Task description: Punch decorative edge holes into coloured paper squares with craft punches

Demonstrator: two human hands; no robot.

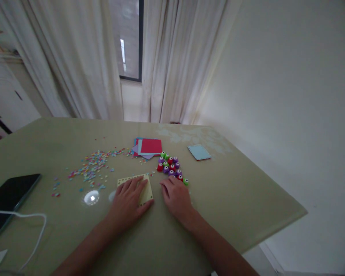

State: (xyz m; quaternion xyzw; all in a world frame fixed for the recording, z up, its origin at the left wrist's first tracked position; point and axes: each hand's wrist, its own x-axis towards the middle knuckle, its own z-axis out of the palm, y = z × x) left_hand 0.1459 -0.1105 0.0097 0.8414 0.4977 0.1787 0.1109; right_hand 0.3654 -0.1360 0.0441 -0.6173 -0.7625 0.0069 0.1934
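A pale yellow square card point(146, 191) with small holes along its edges lies on the table. My left hand point(130, 195) rests flat across it, fingers spread, covering much of its left and lower part. Just right of the card, my right hand point(176, 196) is closed, its fingers curled down at the near edge of a cluster of small toy figures point(171, 167). These are red, purple and green, each with one white eye. Whatever the right fingertips may pinch is hidden.
Beyond the card are stacked coloured squares point(151, 146) with a red one on top. A light blue holed square point(199, 152) lies to the right. Small confetti pieces point(93, 163) are scattered at left. A dark tablet point(10, 195) and white cable point(31, 215) occupy the left edge.
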